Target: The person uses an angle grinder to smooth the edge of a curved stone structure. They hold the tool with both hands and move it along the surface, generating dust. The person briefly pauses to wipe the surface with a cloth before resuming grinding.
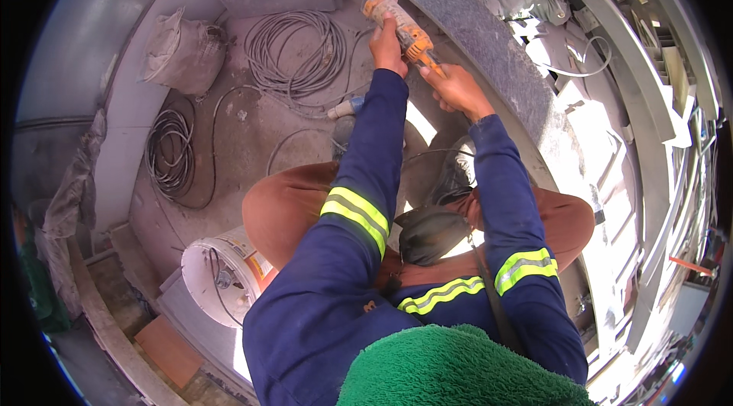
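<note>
Grinder [406, 24] held by left grip [387, 47] plus right grip [460, 90], nose near slab [473, 30] edge, coiled cable [294, 85] hogging floor [252, 139] room leftward

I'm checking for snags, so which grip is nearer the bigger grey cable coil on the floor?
Left. The left grip holds the orange power tool mid-body, right of the coil; the right grip is at the tool's near end, farther right.
</note>
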A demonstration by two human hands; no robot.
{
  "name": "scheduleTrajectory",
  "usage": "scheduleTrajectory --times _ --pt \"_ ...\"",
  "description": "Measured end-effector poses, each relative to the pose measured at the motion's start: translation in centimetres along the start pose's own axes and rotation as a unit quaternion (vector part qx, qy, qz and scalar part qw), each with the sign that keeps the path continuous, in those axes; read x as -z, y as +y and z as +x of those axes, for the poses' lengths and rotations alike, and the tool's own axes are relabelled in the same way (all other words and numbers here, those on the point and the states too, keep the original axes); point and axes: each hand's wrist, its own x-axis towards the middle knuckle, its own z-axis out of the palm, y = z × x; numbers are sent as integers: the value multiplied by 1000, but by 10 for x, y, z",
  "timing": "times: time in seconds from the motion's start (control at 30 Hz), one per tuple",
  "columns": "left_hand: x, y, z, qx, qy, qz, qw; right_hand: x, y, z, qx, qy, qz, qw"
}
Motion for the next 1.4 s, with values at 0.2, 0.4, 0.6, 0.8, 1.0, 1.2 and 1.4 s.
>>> scheduleTrajectory --times 0.2,0.4,0.6,0.8,1.0,1.2,1.4 --pt "3 -4 -18 14 -16 -1 1000 1 6 -20 -4 3 -5 1000" --pt "8 -7 -18 2 -38 -13 999 2 8 -28 -7 5 -7 1000" --pt "6 -10 -27 -12 -21 -27 999 2 15 -32 -3 1 11 1000" --pt "4 -9 -31 -4 -11 -21 1000 2 15 -33 -3 4 3 1000" --pt "3 -5 -11 -7 -25 -19 999 2 7 -18 3 10 5 1000" --pt "-2 3 2 4 -14 -5 1000 0 0 -1 14 9 22 1000" --pt "-2 4 9 9 -7 7 1000 -1 -3 3 0 13 34 999"
